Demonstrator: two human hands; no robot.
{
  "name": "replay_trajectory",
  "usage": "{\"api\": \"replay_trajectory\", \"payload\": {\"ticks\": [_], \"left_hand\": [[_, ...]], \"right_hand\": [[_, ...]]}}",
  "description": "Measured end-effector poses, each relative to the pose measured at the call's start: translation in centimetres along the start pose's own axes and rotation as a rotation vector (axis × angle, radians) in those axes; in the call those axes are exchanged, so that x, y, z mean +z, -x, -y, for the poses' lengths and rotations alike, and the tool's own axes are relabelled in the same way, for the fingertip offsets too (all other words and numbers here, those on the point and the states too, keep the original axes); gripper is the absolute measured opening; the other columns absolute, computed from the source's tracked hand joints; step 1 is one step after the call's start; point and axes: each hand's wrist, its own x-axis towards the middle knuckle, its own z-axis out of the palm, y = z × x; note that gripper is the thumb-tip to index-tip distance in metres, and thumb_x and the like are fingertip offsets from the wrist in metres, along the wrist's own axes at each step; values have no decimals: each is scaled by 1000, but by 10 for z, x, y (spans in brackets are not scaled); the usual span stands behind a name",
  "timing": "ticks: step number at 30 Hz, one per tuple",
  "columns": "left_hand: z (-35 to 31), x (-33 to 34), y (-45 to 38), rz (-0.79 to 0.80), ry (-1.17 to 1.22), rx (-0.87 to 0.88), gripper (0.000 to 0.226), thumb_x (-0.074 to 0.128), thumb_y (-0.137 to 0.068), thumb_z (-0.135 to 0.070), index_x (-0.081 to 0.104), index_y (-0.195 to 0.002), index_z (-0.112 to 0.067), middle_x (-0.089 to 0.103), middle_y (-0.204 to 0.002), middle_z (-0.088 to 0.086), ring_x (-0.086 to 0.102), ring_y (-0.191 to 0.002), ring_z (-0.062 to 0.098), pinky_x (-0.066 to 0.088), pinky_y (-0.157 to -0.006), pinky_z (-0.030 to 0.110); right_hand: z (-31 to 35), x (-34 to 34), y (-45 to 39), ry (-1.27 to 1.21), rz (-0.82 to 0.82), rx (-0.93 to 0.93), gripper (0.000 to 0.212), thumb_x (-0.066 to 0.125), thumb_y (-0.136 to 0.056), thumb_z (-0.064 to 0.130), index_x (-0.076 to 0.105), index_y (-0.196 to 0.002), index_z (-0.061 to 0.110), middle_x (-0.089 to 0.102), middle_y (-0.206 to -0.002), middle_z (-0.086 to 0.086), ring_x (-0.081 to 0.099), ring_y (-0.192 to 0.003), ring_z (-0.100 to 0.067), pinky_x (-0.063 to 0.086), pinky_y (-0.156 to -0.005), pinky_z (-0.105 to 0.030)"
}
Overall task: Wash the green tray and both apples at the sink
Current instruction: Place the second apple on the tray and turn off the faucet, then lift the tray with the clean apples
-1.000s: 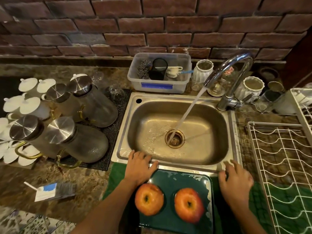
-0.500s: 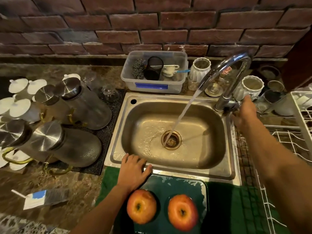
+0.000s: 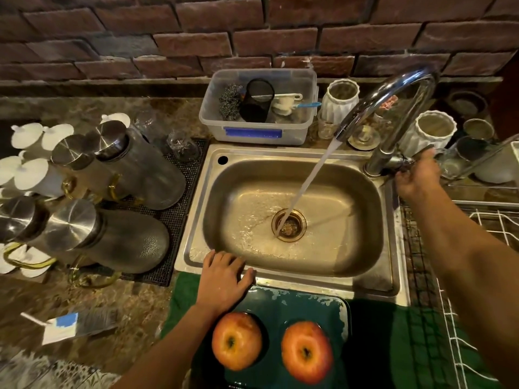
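A dark green tray (image 3: pixel 297 304) lies on the counter just in front of the steel sink (image 3: pixel 292 265). Two red-orange apples rest on it: the left apple (image 3: pixel 236 344) and the right apple (image 3: pixel 306 352). My left hand (image 3: pixel 223 279) lies flat, fingers spread, on the sink's front rim at the tray's far left corner. My right hand (image 3: pixel 418 176) is curled around the tap handle at the base of the curved faucet (image 3: pixel 393 108). Water streams from the spout into the drain (image 3: pixel 289 224).
Steel-lidded glass jugs (image 3: pixel 112 214) crowd a black mat left of the sink. A clear plastic tub (image 3: pixel 258 108) with scrubbers sits behind the basin, white ribbed jars (image 3: pixel 434 130) beside the faucet. A white wire rack (image 3: pixel 483 248) stands to the right. A green cloth (image 3: pixel 421 341) lies under the tray.
My right hand left the tray's right edge and reached up to the tap handle, where it now grips. My left hand stayed at the sink rim. The water keeps running.
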Motion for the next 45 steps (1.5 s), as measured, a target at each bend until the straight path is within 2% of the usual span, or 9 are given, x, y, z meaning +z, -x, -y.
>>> {"api": "replay_trajectory", "payload": {"ticks": [4,10,15,20,24,28,31,34,45], "left_hand": [[0,1,-1,-8,2,6,42,43,-93,-54,75,-95,-26,70,-95,-5,62,-100,19,30,-108,41],[0,1,-1,-6,3,12,42,42,-93,-54,75,-96,-27,70,-95,-6,61,-100,17,29,-108,40],[0,2,-1,4,35,-3,41,41,-94,-55,73,-95,-29,68,-96,-7,59,-102,16,29,-110,41],[4,-5,-2,63,184,-10,47,35,-96,-54,68,-114,-25,63,-112,-5,53,-114,15,34,-110,42],[5,-19,6,5,342,-40,56,37,-97,-51,64,-128,-13,63,-120,3,56,-116,20,43,-104,41],[6,-30,20,-21,513,-112,39,53,-100,-35,64,-127,-10,63,-126,9,55,-120,25,42,-105,39],[6,-39,37,-46,750,-275,32,58,-100,-26,63,-127,-9,61,-127,11,53,-123,27,41,-107,41],[8,-50,60,-27,883,-429,42,60,-99,-31,56,-136,-12,55,-135,11,51,-126,26,40,-108,40],[12,-48,115,295,1022,-646,98,71,-81,-60,29,-155,-11,41,-154,16,44,-137,32,39,-104,37]], "right_hand": [[-5,4,-4,17,-75,-94,38,48,-102,38,50,-130,13,66,-127,-4,70,-96,-13,61,-83,-31],[-10,7,1,71,-38,-134,39,47,-103,34,49,-136,13,67,-104,1,69,-78,-6,54,-51,-19],[-13,-3,17,325,80,-169,48,42,-104,31,37,-152,29,55,-133,7,60,-106,-8,50,-83,-21],[-38,-27,61,402,107,-138,22,53,-96,27,57,-116,33,57,-94,7,51,-79,-8,45,-61,-24],[-64,-63,107,424,171,-51,31,51,-98,29,57,-128,36,59,-125,2,54,-110,-15,41,-92,-39],[-88,-95,154,529,233,-65,38,51,-101,24,52,-139,23,63,-104,4,57,-92,-12,48,-84,-36],[-106,-126,184,697,256,-111,48,53,-102,25,46,-148,14,58,-138,-8,58,-117,-24,51,-97,-45],[-123,-156,213,847,301,-121,54,56,-100,34,46,-148,12,51,-149,-11,49,-132,-25,39,-113,-47],[-172,-205,273,1008,296,-78,54,69,-90,41,55,-132,11,58,-109,0,50,-80,2,39,-66,-17]]}}
